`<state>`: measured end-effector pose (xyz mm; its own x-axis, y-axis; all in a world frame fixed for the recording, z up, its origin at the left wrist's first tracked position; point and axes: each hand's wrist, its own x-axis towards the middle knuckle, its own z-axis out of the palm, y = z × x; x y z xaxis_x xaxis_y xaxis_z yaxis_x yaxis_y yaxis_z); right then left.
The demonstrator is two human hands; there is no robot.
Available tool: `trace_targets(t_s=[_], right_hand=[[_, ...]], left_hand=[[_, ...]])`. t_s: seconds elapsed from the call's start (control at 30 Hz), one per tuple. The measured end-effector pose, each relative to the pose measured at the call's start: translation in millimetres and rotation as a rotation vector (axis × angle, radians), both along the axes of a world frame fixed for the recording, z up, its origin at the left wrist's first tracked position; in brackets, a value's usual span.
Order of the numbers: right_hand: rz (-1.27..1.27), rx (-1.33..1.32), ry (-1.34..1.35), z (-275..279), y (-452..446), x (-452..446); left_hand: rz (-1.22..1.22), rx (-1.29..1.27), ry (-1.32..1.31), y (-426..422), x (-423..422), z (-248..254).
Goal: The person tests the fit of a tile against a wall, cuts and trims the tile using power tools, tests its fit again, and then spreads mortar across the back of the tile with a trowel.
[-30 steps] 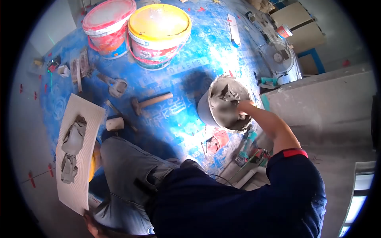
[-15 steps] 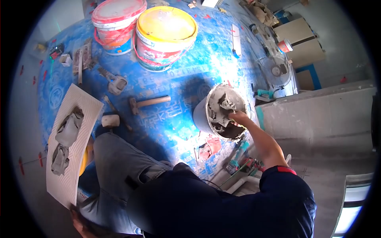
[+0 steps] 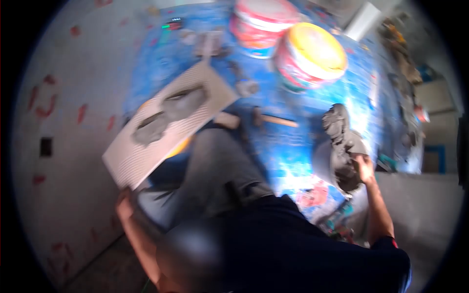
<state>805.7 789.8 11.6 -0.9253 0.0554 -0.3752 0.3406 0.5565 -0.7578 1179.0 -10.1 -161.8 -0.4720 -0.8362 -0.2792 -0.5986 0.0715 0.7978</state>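
Observation:
A ribbed, pale tile (image 3: pixel 161 161) lies tilted at the left, with two lumps of grey mortar (image 3: pixel 183 105) on its face. My left hand (image 3: pixel 125 202) is closed on the tile's near lower corner. At the right, my right hand (image 3: pixel 364 168) grips a tool that is mostly hidden under a tall heap of grey mortar (image 3: pixel 337 122). That heap stands above the mouth of the mortar bucket (image 3: pixel 325 161). The picture is blurred by motion.
Two lidded buckets, one with a pink lid (image 3: pixel 268 17) and one with a yellow lid (image 3: pixel 317 46), stand at the top. A hammer (image 3: pixel 278 120) and a mallet head (image 3: pixel 227 120) lie on the blue floor. A marked wall (image 3: pixel 78 146) is at the left.
The view has swung left. My right hand has lifted a large load of mortar out of the bucket. The tile has turned, and more of my left arm shows.

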Motion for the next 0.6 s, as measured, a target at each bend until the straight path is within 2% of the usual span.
trace_targets(t_s=[0.03, 0.07, 0.13, 0.2, 0.27, 0.33, 0.4, 0.47, 0.5, 0.57, 0.6], right_hand=[[0.103, -0.089, -0.013, 7, -38, -7], [0.201, -0.167, -0.02, 15, -77, -13], [0.375, -0.266, 0.026, 32, -162, -15], [0.666, -0.283, 0.108, 29, -226, -25], [0.863, -0.016, 0.413, 53, -314, -16], [0.872, 0.109, 0.897, 52, -394, 4], [1.008, 0.255, 0.836, 34, -459, 16], [1.314, 0.416, 0.664, -12, -515, 19], [1.321, 0.41, 0.681, -22, -534, 28], [1.518, 0.59, 0.51, -20, -566, 45], [1.483, 0.458, 0.507, -15, -562, 57]], left_hand=[[-0.044, -0.203, -0.133, 28, -22, 37], [-0.036, -0.2, -0.188, 27, -22, 35], [-0.078, -0.244, 0.08, 28, -13, 13], [-0.021, -0.219, -0.006, 52, -26, 43], [0.123, -0.119, 0.103, 51, -18, 17], [0.173, 0.006, 0.099, 73, -28, 50], [0.222, -0.003, 0.249, 78, -22, 33], [0.252, 0.005, 0.297, 73, -18, 9], [0.303, 0.002, 0.297, 78, -20, 13], [0.382, 0.006, 0.326, 83, -24, 8], [0.416, -0.007, 0.359, 81, -27, -1]])
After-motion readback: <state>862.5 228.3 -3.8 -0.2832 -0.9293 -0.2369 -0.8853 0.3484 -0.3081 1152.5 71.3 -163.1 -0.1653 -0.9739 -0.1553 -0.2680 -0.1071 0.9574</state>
